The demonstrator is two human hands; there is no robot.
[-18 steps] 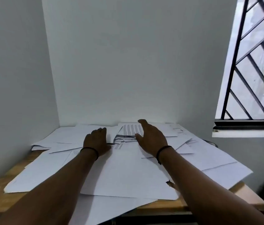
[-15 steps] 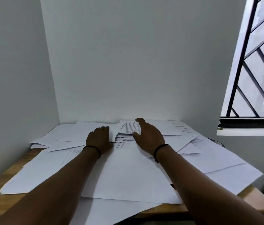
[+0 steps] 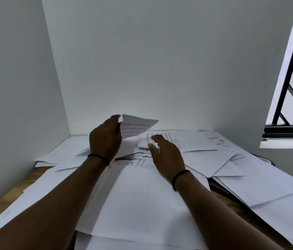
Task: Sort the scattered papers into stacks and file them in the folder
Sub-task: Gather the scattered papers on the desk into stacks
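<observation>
Item 1: scattered white paper sheets (image 3: 142,204), overlapping across your light wooden tabletop (image 3: 7,201), set in a corner of pale grey walls (image 3: 160,69). Several carry lines of black print; the text is too blurred to read. Most lie flat, long edges running at mixed angles.

Item 2: one printed white sheet (image 3: 136,127), lifted clear of the pile near the far wall. Its free corner points right and slightly up, and its long axis runs roughly left to right.

Item 3: your left hand (image 3: 106,141), raised, fingers and thumb pinching the lifted sheet's left edge. A thin black band (image 3: 99,157) circles the wrist.

Item 4: your right hand (image 3: 165,156), fingers relaxed and apart, holding nothing, over a printed page (image 3: 187,141) in the pile; whether it touches, you cannot tell.

Item 5: black-barred window (image 3: 289,78), at right.
</observation>
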